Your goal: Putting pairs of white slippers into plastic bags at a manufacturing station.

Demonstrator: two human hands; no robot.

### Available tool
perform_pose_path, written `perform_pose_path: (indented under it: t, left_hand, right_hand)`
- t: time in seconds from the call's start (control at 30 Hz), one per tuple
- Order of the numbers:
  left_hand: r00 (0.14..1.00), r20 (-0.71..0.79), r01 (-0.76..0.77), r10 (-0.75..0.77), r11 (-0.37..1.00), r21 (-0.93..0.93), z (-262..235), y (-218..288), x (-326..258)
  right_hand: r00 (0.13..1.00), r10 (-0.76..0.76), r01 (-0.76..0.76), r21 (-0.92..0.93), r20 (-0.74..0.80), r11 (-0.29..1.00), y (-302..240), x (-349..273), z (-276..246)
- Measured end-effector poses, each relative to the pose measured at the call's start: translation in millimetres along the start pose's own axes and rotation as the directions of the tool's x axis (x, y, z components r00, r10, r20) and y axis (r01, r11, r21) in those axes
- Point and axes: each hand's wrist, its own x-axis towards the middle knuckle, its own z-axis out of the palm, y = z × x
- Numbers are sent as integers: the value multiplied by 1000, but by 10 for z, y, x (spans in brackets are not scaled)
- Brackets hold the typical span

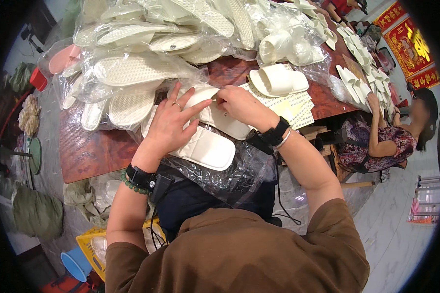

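Two white slippers lie in front of me at the table's near edge. My left hand (pixel 173 122) rests over the strap of the nearer slipper (pixel 212 150), its fingers spread and a ring on one of them. Beside it, my right hand (pixel 242 107) is closed, with its fingertips pinched together at the strap of the other slipper (pixel 230 124). Whatever is between those fingertips is too small to make out. To the right, a yellowish sheet (pixel 298 111) carries rows of small round pieces, and another white slipper (pixel 278 80) sits partly on it.
Plastic-bagged white slippers (pixel 132 71) are heaped across the far and left parts of the red-brown table (pixel 93 151). Clear plastic (pixel 205 183) drapes over my lap. A co-worker (pixel 381 141) sits at the right by more slippers. A yellow crate (pixel 90 244) stands below left.
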Motion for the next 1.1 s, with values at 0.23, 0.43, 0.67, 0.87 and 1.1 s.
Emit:
perform_pose_path:
  t: [0.23,0.43,0.67,0.87,1.1]
  left_hand:
    - [1000,-6,-1,1,1000,-23,-61,-7,-26]
    - [968,-124,77,-218,730,-680,-123,-102,-93]
    - [936,-209,122,-282,820,-560,17,-210,-437]
    - [919,-230,73,-320,713,-698,122,-225,-457]
    - [951,-270,-71,-153,741,-668,96,-158,-384]
  right_hand:
    - [994,-21,32,102,-109,994,-225,-140,-252]
    - [983,-122,104,-131,-136,986,-565,-148,310]
    - [996,-75,66,-144,-58,987,-551,-136,342]
    - [995,-35,28,-79,-94,997,-529,-273,253]
    - [998,28,-22,-103,55,994,-685,-32,205]
